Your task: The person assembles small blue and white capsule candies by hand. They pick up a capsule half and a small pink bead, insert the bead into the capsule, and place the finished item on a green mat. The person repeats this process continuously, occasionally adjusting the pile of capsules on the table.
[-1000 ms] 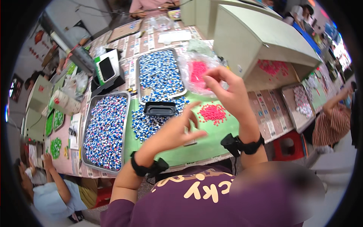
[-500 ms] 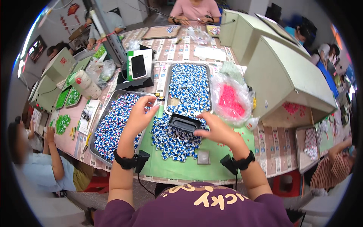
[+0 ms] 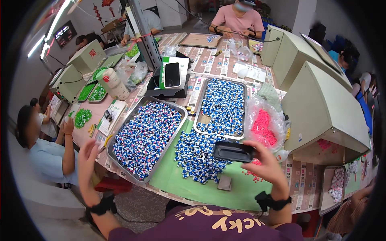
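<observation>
My right hand grips the right end of a small black plastic tray, thumb and fingers pinching its rim. The black tray is over the right side of a loose pile of small blue-and-white pieces on a green mat. Beyond the pile stands a metal tray of the same pieces. My left hand is raised, fingers apart and holding nothing, beside the near left edge of a larger metal tray. That one is full of blue, white and some pink pieces.
A small grey square block lies before the pile. To the right are a plastic bag of pink pieces and a beige hood-like box. A phone rests on a box behind the trays. Co-workers sit around the table.
My left hand has moved left, from between the trays to outside the larger one. My right hand has taken hold of the black tray. The view has swung to the left.
</observation>
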Motion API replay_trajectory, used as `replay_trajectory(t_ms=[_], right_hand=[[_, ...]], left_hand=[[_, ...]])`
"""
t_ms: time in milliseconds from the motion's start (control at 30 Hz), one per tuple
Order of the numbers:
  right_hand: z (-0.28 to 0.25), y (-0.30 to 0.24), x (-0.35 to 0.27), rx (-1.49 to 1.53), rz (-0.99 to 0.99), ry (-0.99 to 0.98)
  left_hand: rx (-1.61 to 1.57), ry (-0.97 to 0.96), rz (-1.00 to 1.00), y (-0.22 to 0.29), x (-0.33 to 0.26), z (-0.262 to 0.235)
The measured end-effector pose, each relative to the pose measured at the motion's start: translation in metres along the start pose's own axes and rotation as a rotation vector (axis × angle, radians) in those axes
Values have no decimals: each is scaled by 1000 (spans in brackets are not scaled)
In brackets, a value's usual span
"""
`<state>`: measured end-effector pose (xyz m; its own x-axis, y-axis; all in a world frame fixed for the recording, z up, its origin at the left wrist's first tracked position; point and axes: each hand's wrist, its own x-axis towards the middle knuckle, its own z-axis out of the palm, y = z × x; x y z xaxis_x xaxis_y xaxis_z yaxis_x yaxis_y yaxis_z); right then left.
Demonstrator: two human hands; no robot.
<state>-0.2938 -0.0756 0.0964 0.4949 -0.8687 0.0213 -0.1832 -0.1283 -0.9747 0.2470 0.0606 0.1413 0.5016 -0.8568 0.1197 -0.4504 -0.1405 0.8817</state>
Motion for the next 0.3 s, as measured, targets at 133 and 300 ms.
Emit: replay_trajectory(t_ms=[133,300], right_hand=[[-19,-36,-45,259,33,-87],[-46,-57,-112,381,119,-168]], left_hand=[[251,186,-182,-14,-98,-113],[153,217,-548,-63,-222,-258]])
